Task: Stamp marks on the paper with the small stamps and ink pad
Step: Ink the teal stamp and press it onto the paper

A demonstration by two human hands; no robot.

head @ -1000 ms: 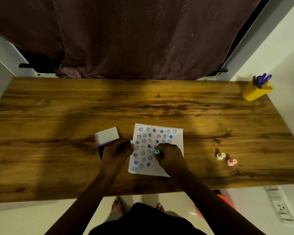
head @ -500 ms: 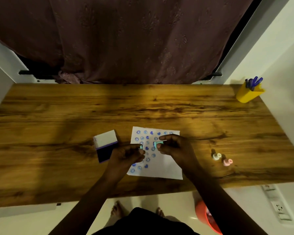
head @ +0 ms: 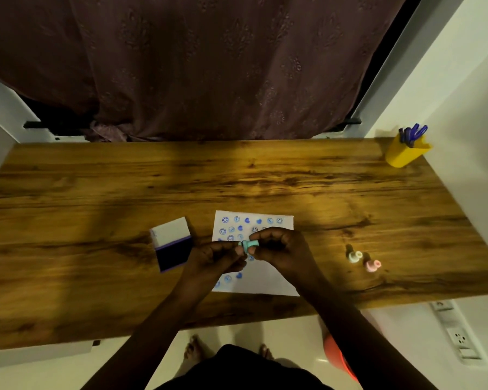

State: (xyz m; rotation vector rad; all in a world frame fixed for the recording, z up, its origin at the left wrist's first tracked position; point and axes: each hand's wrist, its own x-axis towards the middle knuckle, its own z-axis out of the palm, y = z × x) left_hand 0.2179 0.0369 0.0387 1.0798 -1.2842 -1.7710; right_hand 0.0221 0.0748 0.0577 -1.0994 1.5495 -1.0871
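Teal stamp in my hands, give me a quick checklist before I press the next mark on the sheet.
1. Small teal plastic stamp gripped: ok, pinched between left hand and right hand.
2. Stamp face inked: cannot tell, hidden by fingers.
3. Dark blue ink pad with open white lid reachable: ok, just left of the hands.
4. White paper sheet has blank space: ok, lower right part unstamped.
5. Paper held steady: not ok, neither hand presses it.

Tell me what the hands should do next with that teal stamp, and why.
Probably carry the teal stamp, pinched between both hands above the paper, left to the open ink pad and press it there; the paper's lower right is still blank.
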